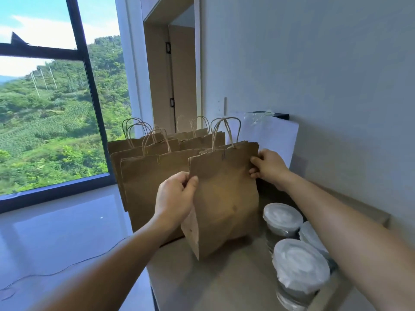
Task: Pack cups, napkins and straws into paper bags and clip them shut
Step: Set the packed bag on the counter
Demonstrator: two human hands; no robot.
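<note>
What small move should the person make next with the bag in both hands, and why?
Probably stand the held bag beside the clipped bags and release. The left hand and right hand grip its sides; a clip already sits at its top; lidded cups wait unpacked.

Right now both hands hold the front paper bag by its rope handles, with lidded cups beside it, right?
No. The head view shows the left hand and right hand gripping the front paper bag by its side edges; the rope handles stand free. Lidded cups do sit beside it.
</note>
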